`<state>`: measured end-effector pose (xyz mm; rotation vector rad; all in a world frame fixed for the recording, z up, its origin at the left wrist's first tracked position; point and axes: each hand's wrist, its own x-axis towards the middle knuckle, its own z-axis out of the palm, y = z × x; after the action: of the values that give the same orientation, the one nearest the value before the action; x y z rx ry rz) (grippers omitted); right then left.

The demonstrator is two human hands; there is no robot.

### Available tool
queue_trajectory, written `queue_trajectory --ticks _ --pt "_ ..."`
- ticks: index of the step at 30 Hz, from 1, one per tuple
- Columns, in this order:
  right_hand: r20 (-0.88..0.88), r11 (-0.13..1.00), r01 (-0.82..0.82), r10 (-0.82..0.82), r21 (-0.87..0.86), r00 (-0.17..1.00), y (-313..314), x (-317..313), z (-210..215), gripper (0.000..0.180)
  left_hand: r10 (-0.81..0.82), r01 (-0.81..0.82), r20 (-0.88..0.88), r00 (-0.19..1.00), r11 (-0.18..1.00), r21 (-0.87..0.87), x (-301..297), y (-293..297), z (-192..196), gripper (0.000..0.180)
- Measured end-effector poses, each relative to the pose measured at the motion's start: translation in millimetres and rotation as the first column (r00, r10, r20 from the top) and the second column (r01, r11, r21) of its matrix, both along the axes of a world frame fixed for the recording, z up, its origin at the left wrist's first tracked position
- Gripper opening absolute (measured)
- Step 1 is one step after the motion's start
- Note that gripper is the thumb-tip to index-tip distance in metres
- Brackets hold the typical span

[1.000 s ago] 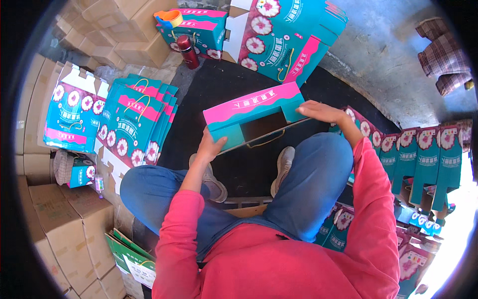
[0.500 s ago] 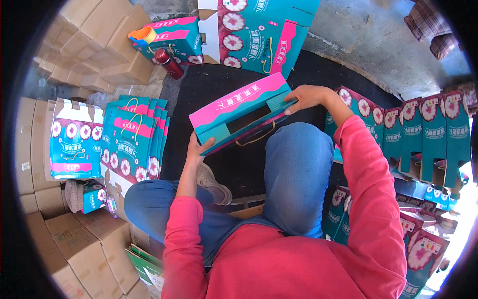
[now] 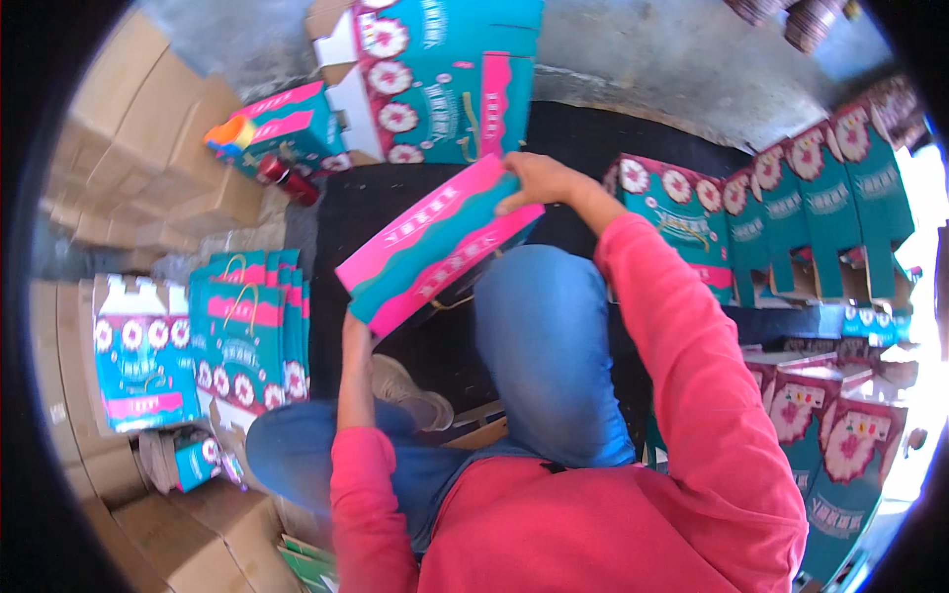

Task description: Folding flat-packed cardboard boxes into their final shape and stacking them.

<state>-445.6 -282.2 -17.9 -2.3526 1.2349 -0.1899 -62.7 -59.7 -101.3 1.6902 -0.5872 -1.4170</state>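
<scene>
The teal and pink carton (image 3: 435,252) is now tilted steeply and lifted higher above the knees than half a second ago, when it lay almost level. The right hand (image 3: 539,181) grips its upper far corner, fingers (image 3: 514,203) curled over the edge. The left hand (image 3: 354,321) holds the lower near end; its fingers are hidden behind the carton. It looks as if the carton is being turned over, above the black mat (image 3: 386,208) on the floor.
</scene>
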Motion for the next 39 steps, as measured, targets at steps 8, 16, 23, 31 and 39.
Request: queue_trajectory --ticks 8,16,23,31,39 --pt "0.080 0.878 0.342 -0.388 0.336 0.918 20 -6 -56 0.091 -0.032 0.072 0.297 0.954 0.990 -0.124 -14 -5 -29 0.075" --pt "0.449 0.900 0.361 -0.436 0.245 0.780 56 -71 -54 0.067 -0.136 0.284 0.463 0.876 0.921 -0.267 -49 -30 1 0.051" --pt "0.694 0.538 0.806 -0.679 0.247 0.241 130 -192 -29 0.071 -0.176 0.548 0.616 0.767 0.680 -0.487 -188 -81 35 0.065" --pt "0.788 0.030 0.926 -0.535 0.377 -0.303 209 -355 -87 0.057 -0.619 0.735 0.431 0.656 0.397 -0.549 -356 -103 6 0.078" --pt "0.689 -0.167 0.886 -0.573 0.432 -0.444 239 -429 -144 0.077 -0.912 0.886 0.218 0.347 0.243 -0.396 -404 -104 -22 0.085"
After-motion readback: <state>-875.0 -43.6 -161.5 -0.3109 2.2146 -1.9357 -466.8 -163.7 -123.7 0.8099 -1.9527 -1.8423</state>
